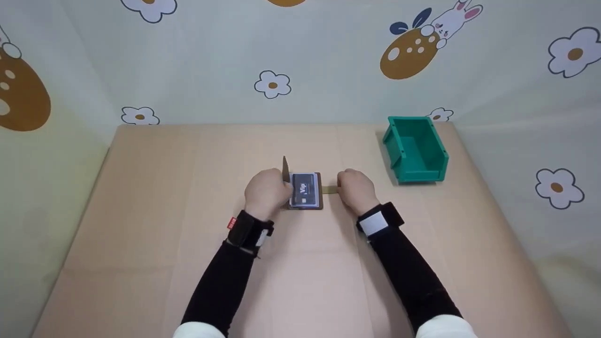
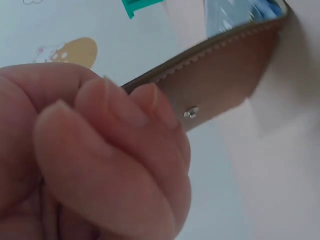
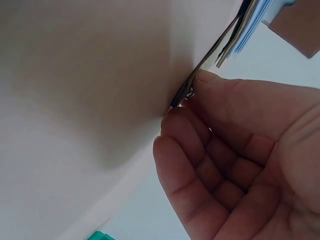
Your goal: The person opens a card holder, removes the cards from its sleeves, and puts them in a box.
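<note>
A brown card holder [image 1: 320, 191] lies unfolded on the table between both hands. Inside it, a dark card printed "Vip" [image 1: 305, 190] faces up; clear sleeves [image 3: 252, 25] show edge-on in the right wrist view. My left hand [image 1: 265, 191] pinches the holder's cover flap [image 1: 285, 170], which stands upright. The flap's stitched outside carries a metal snap [image 2: 191, 112]. On the other side my right hand [image 1: 358, 190] pinches the end of the narrow strap [image 1: 330, 189] between thumb and forefinger. A metal stud [image 3: 190, 93] shows beside the thumb, the other fingers loosely curled.
A green plastic bin [image 1: 418, 150] stands at the table's back right corner. Behind and beside the tan table [image 1: 155, 211] hangs a pale curtain [image 1: 211, 61] printed with flowers and rabbits.
</note>
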Demonstrator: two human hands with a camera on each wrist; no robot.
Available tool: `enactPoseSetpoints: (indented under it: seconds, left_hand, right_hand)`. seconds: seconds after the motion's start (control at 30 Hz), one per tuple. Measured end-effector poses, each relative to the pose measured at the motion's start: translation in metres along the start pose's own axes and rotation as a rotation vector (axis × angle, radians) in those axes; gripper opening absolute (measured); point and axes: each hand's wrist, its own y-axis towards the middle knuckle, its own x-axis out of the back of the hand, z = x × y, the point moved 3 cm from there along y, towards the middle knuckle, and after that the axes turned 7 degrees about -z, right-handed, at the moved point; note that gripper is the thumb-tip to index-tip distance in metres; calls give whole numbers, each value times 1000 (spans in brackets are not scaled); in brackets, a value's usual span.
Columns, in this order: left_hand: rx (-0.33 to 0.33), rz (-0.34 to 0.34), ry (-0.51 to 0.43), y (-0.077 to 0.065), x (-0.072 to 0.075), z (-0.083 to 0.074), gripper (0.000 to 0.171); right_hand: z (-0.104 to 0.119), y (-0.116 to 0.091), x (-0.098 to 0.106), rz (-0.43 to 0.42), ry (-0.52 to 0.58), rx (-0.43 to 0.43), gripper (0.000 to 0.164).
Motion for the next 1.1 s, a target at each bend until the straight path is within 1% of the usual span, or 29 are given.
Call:
enactPoseSetpoints:
  seconds: [0.17,0.4,0.57,0.67,0.8,1.1]
  left_hand:
    - [22,19,9,1,4,20,11]
    - [78,76,15,1,2,41,20]
    - [74,84,28,-2,0,52,21]
    - [67,86,30,-2,-1,58,26]
    - [69,97,35,-2,-3,63,31]
    - [66,98,67,0,-10,69,29]
  right_hand:
    - [0,1,0,7,-3,-9,7]
    - [-1,0,0,0,-4,-2,5]
    - [1,0,1,16,3,-17,7]
    - [2,0,2,32,0,-27,8]
    - [2,1,2,33,1,-31,7]
    - [1,0,1,27,8,-23,7]
